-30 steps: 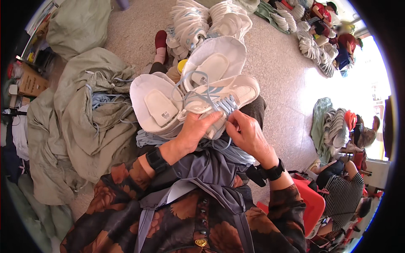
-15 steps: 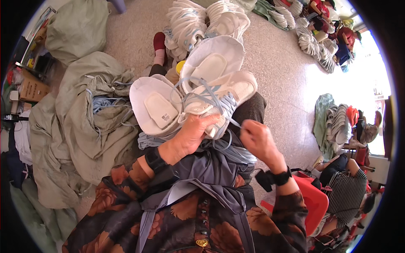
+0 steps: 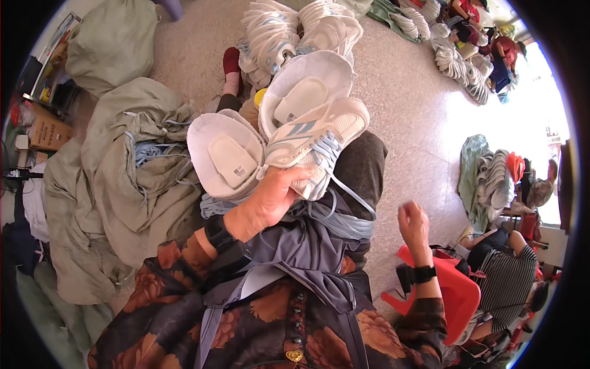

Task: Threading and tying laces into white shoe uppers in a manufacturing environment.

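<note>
My left hand (image 3: 276, 192) grips a white sneaker (image 3: 313, 138) with light blue stripes, its fingers and thumb around the opening end. Pale blue shoelace (image 3: 326, 150) crosses its front, and a loose length (image 3: 356, 198) trails right toward my lap. Off to the right, apart from the sneaker, my right hand (image 3: 414, 227) is raised with curled fingers, slightly blurred; whether a lace end is in them I cannot make out. Beside the sneaker are two white shoe uppers with insole-shaped pads inside, one at left (image 3: 224, 157) and one behind (image 3: 307, 89). Bundled blue laces (image 3: 344, 222) lie across my lap.
Stacks of white shoes (image 3: 270, 37) stand ahead on the floor. Olive cloth sacks (image 3: 123, 166) fill the left side, one holding blue laces (image 3: 150, 152). A red plastic chair (image 3: 452, 295) is close at right, with a person in a striped top (image 3: 507, 280) beyond.
My right hand has moved away right and down from the sneaker. The lace that looped over the sneaker's left side has been drawn through, leaving the blue stripes uncovered.
</note>
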The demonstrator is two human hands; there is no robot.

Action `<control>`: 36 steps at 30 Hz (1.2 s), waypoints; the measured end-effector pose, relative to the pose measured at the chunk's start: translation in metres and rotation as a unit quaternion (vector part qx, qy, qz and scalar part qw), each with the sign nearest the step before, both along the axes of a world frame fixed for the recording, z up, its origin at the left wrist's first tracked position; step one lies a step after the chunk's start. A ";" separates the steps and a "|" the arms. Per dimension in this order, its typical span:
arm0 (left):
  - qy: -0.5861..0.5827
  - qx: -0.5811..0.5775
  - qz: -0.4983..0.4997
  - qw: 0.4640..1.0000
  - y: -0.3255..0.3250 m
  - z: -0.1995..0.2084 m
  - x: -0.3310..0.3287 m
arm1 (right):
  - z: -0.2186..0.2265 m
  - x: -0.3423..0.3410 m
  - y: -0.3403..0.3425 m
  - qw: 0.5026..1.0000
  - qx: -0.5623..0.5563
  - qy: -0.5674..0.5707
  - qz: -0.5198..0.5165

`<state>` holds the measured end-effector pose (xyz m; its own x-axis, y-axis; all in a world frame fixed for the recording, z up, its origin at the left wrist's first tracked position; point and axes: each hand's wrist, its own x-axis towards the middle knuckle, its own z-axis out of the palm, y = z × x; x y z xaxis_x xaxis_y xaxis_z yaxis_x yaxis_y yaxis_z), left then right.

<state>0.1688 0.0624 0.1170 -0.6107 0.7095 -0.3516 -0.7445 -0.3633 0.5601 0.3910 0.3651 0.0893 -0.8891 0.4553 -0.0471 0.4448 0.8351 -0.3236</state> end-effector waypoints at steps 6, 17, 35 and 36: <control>0.015 -0.034 -0.010 0.999 -0.004 -0.002 0.003 | 0.045 -0.122 -0.111 0.933 -0.237 0.185 0.197; 0.174 -0.150 -0.130 0.965 -0.026 0.009 -0.004 | 0.051 -0.109 -0.107 0.849 -0.511 0.028 0.133; 0.553 -0.168 -0.218 0.786 -0.055 0.067 0.005 | 0.062 -0.143 -0.102 0.777 -0.541 0.007 0.322; 0.636 -0.218 -0.170 0.721 -0.056 0.072 0.003 | 0.065 -0.139 -0.098 0.803 -0.494 0.038 0.331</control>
<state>0.1722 0.0068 0.1887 -0.4526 0.8856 0.1042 0.4663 0.1355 0.8742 0.2517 0.2672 0.1548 -0.9386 -0.3437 -0.0293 -0.0427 0.2002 -0.9788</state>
